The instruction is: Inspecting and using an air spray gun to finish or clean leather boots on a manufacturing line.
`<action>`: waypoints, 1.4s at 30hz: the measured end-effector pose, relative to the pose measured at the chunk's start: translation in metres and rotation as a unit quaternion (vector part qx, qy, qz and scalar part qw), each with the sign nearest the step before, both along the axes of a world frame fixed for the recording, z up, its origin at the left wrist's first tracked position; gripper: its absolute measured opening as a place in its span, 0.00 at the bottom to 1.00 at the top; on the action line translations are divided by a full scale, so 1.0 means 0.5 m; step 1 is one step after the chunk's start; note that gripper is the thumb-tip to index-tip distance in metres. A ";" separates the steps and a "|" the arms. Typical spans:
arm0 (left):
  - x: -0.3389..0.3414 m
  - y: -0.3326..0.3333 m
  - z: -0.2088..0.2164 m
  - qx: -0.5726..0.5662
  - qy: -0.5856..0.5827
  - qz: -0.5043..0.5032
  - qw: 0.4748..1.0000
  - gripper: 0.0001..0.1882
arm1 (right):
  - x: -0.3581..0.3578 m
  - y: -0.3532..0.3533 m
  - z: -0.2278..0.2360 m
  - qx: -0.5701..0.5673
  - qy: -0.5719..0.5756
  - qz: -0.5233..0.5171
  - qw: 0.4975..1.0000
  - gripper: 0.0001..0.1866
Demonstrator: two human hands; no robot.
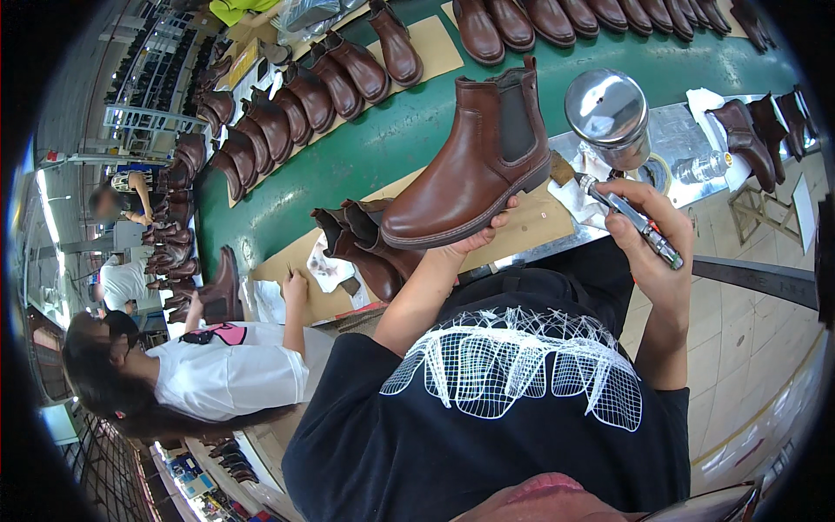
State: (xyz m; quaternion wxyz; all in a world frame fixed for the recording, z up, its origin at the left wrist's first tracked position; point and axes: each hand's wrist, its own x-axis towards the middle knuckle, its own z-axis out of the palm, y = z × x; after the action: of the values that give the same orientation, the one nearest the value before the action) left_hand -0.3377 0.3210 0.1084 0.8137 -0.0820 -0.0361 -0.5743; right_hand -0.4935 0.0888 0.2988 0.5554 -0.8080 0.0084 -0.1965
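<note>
The left hand (474,237) is closed under the sole of a brown ankle boot (474,170), fingers curled up around its outer edge, and holds it in the air above the tabletop (391,139), toe pointing down to the left and the elastic side panel facing up. The right hand (644,230) is wrapped around a slim metal pen-like tool (633,219), whose tip points toward the heel of the boot and lies just beside it. Behind the tool stands a shiny metal dome-topped can (609,113) on a steel tray (674,130), with crumpled white cloth (578,196) near its base. Below the held boot, a few more brown boots (361,244) lie on a sheet of brown cardboard (544,222). The tabletop is covered in green, and rows of finished brown boots (287,113) stand along it on the left and across the top edge. To the left, a co-worker in a white shirt (226,374) reaches one hand (296,285) onto the cardboard beside another boot (222,287). Two dark boot uppers (752,130) rest at the far right of the tray.
</note>
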 end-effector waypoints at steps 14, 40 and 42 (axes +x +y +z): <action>0.005 -0.004 0.019 -0.056 -0.016 -0.031 0.998 0.42 | -0.015 0.005 -0.024 0.018 -0.003 0.022 1.000 0.11; -0.017 0.044 0.045 0.301 -0.207 0.196 0.910 0.40 | -0.026 -0.001 -0.056 0.055 0.053 -0.006 0.997 0.13; -0.015 0.033 0.060 0.293 -0.272 0.241 0.885 0.50 | -0.025 -0.003 -0.061 0.052 0.043 -0.013 0.998 0.13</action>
State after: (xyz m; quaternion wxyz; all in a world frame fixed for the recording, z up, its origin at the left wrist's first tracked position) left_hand -0.3454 0.3374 0.1384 0.8721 0.3308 -0.1044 -0.3451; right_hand -0.5061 0.0872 0.2684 0.5933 -0.7855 0.0535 -0.1678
